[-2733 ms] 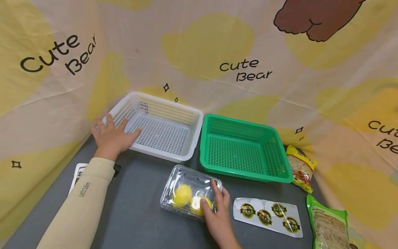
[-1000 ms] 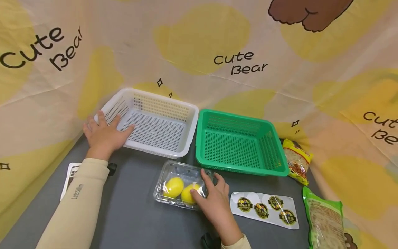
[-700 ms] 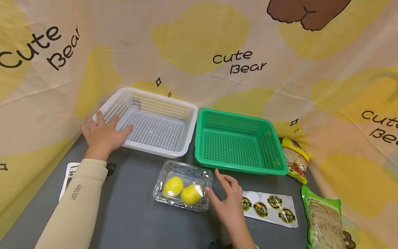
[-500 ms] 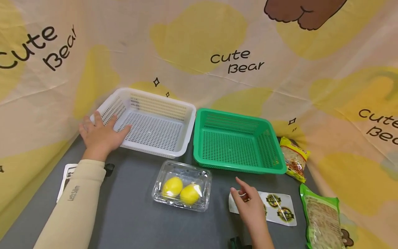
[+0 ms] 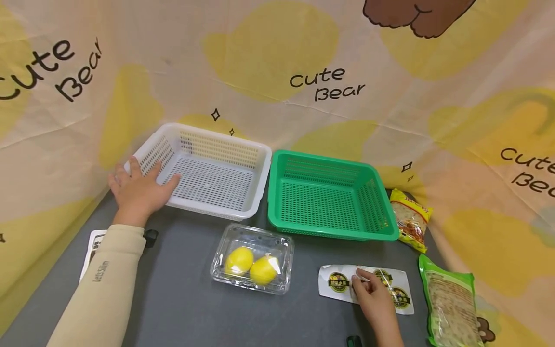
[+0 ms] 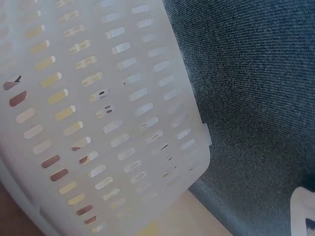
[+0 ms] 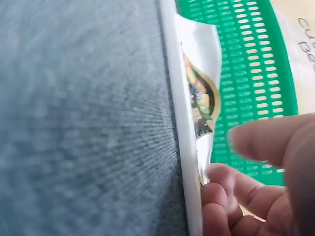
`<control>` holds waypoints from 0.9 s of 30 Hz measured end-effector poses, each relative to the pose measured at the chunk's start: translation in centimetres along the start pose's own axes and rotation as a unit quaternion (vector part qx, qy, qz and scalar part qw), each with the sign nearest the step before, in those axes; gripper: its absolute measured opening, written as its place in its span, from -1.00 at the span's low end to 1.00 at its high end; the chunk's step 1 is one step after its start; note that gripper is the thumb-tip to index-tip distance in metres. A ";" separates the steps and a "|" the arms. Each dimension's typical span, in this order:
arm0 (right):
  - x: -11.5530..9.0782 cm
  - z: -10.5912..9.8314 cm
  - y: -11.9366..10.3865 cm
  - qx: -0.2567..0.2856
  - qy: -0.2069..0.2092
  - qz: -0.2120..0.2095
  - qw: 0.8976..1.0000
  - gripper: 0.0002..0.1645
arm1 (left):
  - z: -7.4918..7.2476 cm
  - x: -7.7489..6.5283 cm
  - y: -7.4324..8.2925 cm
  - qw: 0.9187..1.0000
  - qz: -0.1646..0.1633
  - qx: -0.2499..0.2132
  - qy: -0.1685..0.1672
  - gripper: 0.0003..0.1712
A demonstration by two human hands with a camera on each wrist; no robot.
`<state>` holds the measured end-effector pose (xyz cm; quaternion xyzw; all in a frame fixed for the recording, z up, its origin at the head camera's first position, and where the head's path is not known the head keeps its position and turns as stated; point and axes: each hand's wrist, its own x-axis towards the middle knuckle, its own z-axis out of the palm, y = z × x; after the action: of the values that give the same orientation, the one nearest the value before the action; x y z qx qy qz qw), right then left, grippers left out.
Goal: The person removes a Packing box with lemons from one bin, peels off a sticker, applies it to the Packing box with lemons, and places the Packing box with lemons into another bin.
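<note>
My left hand [image 5: 138,192] rests with spread fingers on the left rim of a white plastic basket [image 5: 256,193]; in the left wrist view the slotted basket wall [image 6: 133,98] fills much of the frame. My right hand [image 5: 376,301] is at the middle of a white sheet of round fruit stickers [image 5: 338,283], covering part of it. In the right wrist view its curled fingers [image 7: 216,196] touch the sheet's edge, while one digit stands apart from them. A clear lidded plastic box [image 5: 279,241] with two lemons [image 5: 239,260] lies left of the sheet.
A green basket [image 5: 331,231] stands right of the white one, near the patterned cloth backdrop. At the right edge lie a yellow snack packet [image 5: 410,221] and a green-edged bag [image 5: 451,303]. A printed card [image 5: 92,241] sits partly under the left sleeve.
My right hand has let go of the clear box of lemons and moved right, down onto the sticker sheet. The left hand stays on the white basket's rim. The view has shifted slightly.
</note>
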<state>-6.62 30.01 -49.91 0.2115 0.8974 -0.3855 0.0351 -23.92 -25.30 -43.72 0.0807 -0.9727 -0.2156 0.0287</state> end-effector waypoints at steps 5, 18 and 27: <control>0.1 -0.2 0.7 0.002 -0.011 -0.014 1.000 -0.45 | 0.1 0.1 -0.1 1.000 0.005 0.000 0.008 0.14; 0.7 -0.4 0.5 -0.015 -0.025 -0.038 0.999 -0.56 | 3.9 -10.3 11.3 0.886 0.245 -0.215 0.329 -0.14; 0.9 -0.2 0.8 -0.043 -0.024 -0.053 0.997 -0.63 | 12.3 -22.4 24.6 0.792 0.538 -0.214 0.192 -0.30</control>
<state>-7.14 30.98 -50.50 0.1525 0.9221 -0.3528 0.0450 -6.52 5.63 -44.89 -0.4243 -0.7626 -0.3478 0.3428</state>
